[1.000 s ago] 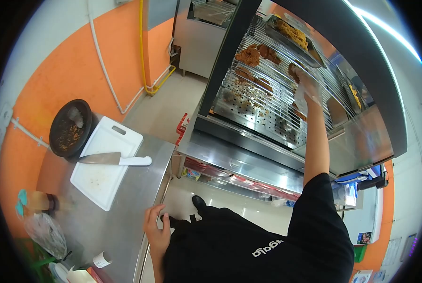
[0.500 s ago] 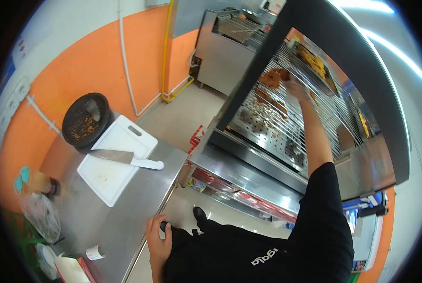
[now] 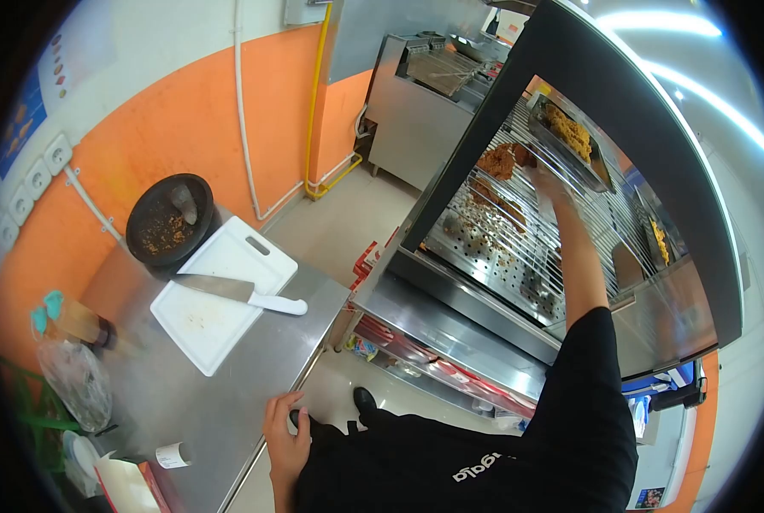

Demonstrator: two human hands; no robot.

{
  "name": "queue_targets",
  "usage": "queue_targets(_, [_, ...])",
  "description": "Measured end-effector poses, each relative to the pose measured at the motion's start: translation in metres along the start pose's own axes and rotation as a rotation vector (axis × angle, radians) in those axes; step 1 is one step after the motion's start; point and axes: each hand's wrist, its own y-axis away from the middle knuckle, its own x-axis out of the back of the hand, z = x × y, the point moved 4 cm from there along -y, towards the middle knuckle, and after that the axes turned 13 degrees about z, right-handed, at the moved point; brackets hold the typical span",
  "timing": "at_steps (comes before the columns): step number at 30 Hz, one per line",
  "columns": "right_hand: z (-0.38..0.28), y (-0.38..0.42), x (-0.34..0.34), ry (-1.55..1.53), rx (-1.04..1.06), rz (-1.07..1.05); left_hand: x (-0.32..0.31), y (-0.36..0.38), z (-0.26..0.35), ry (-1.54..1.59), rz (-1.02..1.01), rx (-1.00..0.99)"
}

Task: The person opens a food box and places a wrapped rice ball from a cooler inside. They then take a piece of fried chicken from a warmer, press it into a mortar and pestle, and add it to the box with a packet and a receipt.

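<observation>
- Right hand (image 3: pixel 544 175) inside glass-sided cabinet (image 3: pixel 587 60), over wire rack (image 3: pixel 608 224), fingertips at browned pieces; grip blurred, cannot tell
- Fried pieces (image 3: pixel 496 162) on rack, near food tray (image 3: pixel 601 173)
- Left hand (image 3: pixel 288 436) empty, fingers loosely bent, by steel table (image 3: pixel 254 368)
- Knife (image 3: pixel 228 289) across white board (image 3: pixel 196 329)

R grip (image 3: pixel 548 181) blurry, hold unclr.

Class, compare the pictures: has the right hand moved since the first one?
Yes. Judged against the food cabinet's dark post, the right hand has moved leftward, closer to it.
</observation>
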Motion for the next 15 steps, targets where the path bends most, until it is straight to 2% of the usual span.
queue_targets(2, [0.005, 0.001, -0.001, -0.011, -0.056, 0.019, 0.0, 0.001, -0.005, -0.004, 0.0, -0.01])
queue_targets(5, [0.003, 0.011, 0.009, 0.293, 0.018, -0.176, 0.0, 0.001, -0.008, -0.014, -0.007, -0.005])
queue_targets(6, [-0.031, 0.046, 0.045, 0.211, -0.067, -0.04, -0.001, 0.001, -0.009, -0.02, 0.004, 0.007])
queue_targets(7, [-0.023, 0.061, 0.046, 0.219, -0.077, -0.045, -0.001, 0.001, -0.009, -0.018, -0.009, 0.009])
queue_targets(9, [-0.019, 0.081, 0.054, 0.281, 0.139, 0.133, -0.004, -0.002, -0.007, -0.014, -0.009, -0.001])
queue_targets(10, [-0.054, 0.108, 0.083, 0.321, 0.195, 0.125, -0.006, -0.002, -0.006, -0.009, -0.019, 0.003])
queue_targets(11, [-0.059, 0.122, 0.09, 0.33, 0.189, 0.121, -0.008, -0.004, -0.004, 0.001, -0.026, 0.001])
queue_targets(13, [-0.058, 0.144, 0.1, -0.62, -0.046, 0.122, -0.012, -0.006, -0.002, 0.016, -0.046, -0.002])
queue_targets(14, [-0.063, 0.155, 0.106, -0.61, -0.053, 0.126, -0.015, -0.007, 0.0, 0.018, -0.063, -0.007])
queue_targets(15, [-0.069, 0.165, 0.108, -0.921, -0.199, 0.063, -0.018, -0.008, 0.001, 0.021, -0.078, -0.011])
